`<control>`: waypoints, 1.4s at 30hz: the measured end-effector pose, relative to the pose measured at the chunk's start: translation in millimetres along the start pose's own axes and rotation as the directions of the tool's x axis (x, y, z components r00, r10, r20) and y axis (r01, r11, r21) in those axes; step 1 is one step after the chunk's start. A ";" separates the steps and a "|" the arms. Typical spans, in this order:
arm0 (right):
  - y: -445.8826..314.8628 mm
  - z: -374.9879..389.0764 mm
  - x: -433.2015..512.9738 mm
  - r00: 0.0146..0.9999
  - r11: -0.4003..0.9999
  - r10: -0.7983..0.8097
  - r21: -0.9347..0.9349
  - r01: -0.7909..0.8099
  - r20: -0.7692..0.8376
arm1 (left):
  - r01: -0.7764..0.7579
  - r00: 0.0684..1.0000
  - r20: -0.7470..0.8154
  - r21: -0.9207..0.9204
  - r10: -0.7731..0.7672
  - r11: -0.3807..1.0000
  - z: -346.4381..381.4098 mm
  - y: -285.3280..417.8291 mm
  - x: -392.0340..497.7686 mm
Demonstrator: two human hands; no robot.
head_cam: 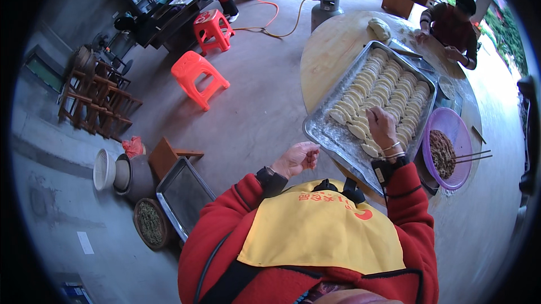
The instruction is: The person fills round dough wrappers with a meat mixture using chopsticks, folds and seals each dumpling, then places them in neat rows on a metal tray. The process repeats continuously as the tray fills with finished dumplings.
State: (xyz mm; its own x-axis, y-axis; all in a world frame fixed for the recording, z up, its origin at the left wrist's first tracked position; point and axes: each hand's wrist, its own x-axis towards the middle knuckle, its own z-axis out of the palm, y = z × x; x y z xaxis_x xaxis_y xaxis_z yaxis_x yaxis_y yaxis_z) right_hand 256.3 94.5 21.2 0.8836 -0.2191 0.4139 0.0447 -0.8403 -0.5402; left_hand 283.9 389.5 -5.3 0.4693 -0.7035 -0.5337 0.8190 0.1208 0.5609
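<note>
A large metal tray [323, 131] dusted with flour slants across the round wooden table [323, 58]. Crimped dumplings [372, 77] fill much of it in close rows. My right hand [381, 126] is over the dumplings in the tray's nearer half, its fingers bent downward. Whether it grips a dumpling is hidden by the hand itself. My left hand [300, 158], fingers curled, is at the tray's near left corner; I cannot tell whether the fingertips hold the rim. Right of the tray stands a purple plastic basin [458, 135] with minced filling [441, 151] and chopsticks [473, 157].
Across the table a person [458, 29] works near a lump of dough [379, 29]. A gas cylinder [327, 10] stands behind the table, its hose on the floor. Red plastic stools [200, 75] and an empty metal tray [184, 198] are to my left.
</note>
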 end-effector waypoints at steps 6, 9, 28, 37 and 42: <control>11.9 16.3 -15.6 0.945 0.966 -0.090 -0.202 0.159 0.315 | -0.048 0.997 0.054 -0.037 0.050 0.998 -12.9 2.5 -11.3; 19.8 -11.2 -21.2 0.993 0.988 -0.072 -0.131 0.083 0.088 | -0.026 0.997 0.071 -0.005 0.026 1.000 -6.4 6.2 -5.6; 31.5 -79.3 -76.6 0.968 0.975 -0.155 -0.128 0.182 0.197 | -0.116 0.984 0.168 0.363 0.058 0.925 134.6 -42.8 63.0; 67.4 -182.9 -136.4 0.984 0.984 -0.164 0.085 0.158 0.074 | -0.027 1.000 0.007 0.166 0.027 0.986 190.9 -117.4 67.0; 85.9 -212.1 -175.7 0.975 0.967 -0.186 0.200 0.159 0.120 | -0.064 0.993 -0.088 0.158 0.078 0.985 216.4 -149.2 74.1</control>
State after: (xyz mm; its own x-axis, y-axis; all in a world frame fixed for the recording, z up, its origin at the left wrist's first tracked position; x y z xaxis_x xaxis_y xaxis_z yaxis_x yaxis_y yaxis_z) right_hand 6.0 -44.3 57.4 0.9095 0.0019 0.4158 0.2771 -0.7482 -0.6028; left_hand 125.0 167.8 8.5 0.5593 -0.6274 -0.5418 0.7250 0.0534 0.6866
